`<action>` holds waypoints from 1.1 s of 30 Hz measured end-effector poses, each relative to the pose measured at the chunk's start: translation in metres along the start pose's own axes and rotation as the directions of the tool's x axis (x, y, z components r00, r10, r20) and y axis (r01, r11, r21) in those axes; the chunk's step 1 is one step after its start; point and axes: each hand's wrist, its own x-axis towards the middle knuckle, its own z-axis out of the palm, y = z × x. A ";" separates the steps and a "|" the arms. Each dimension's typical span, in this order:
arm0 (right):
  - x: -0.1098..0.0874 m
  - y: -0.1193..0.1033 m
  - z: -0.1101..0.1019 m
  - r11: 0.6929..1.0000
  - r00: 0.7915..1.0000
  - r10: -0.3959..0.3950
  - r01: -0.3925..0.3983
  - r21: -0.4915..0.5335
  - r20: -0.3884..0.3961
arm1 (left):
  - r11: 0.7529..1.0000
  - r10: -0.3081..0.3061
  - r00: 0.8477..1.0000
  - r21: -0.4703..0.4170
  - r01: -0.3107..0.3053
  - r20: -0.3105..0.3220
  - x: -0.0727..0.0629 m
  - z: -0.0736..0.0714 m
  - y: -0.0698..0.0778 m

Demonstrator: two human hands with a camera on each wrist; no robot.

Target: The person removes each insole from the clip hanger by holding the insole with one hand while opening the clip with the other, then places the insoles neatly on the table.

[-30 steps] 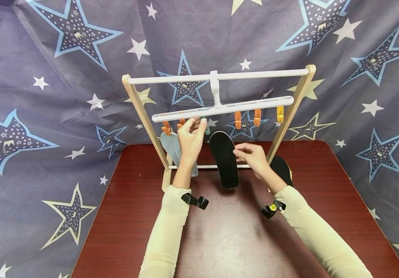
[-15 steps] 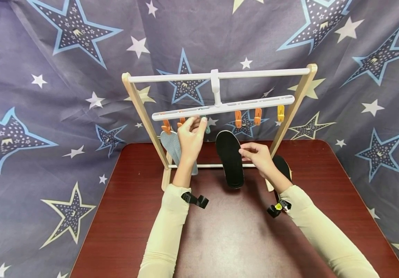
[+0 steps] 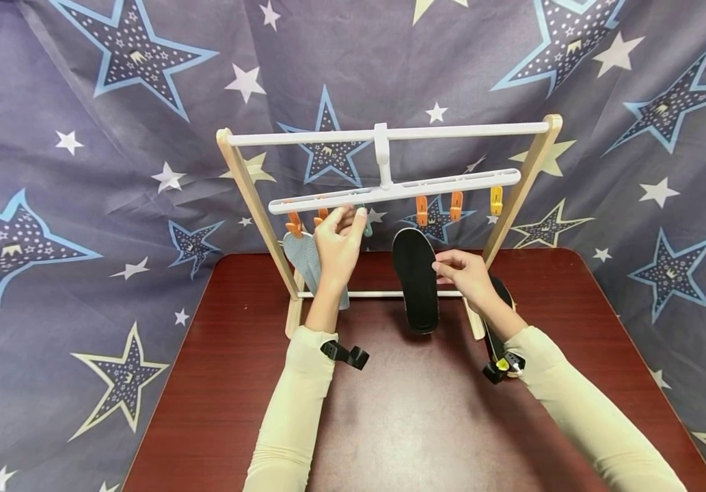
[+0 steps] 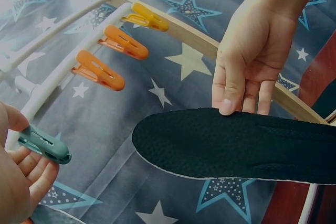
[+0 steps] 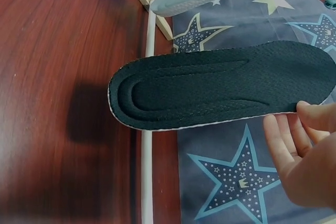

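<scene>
My right hand pinches the edge of a black insole between thumb and fingers. The insole hangs upright in the air, below the white hanger bar. With thumb and fingers, my left hand pinches a green clothespin on that hanger. In the left wrist view the clothespin and the insole are apart. A grey-blue insole hangs at the left from orange clothespins, partly hidden behind my left hand.
The hanger hooks over a wooden rack's white top rail. Toward its right end hang orange clothespins and a yellow clothespin. A second black insole stands on the red-brown table, partly behind my right wrist.
My right hand has moved to the right, carrying the black insole away from my left hand. The left hand has stayed at the green clothespin.
</scene>
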 end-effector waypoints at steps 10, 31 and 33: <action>0.000 -0.004 -0.009 0.999 1.000 -0.024 0.023 -0.049 -0.010 | 1.000 0.011 1.000 -0.007 -0.011 0.005 0.000 0.001 -0.001; -0.001 0.001 -0.018 0.998 1.000 -0.008 0.008 -0.062 0.010 | 1.000 -0.003 1.000 -0.013 0.003 0.004 -0.001 0.001 -0.002; -0.001 0.001 -0.018 0.998 1.000 -0.008 0.008 -0.055 0.010 | 1.000 -0.005 1.000 -0.015 0.005 0.002 -0.001 0.001 -0.002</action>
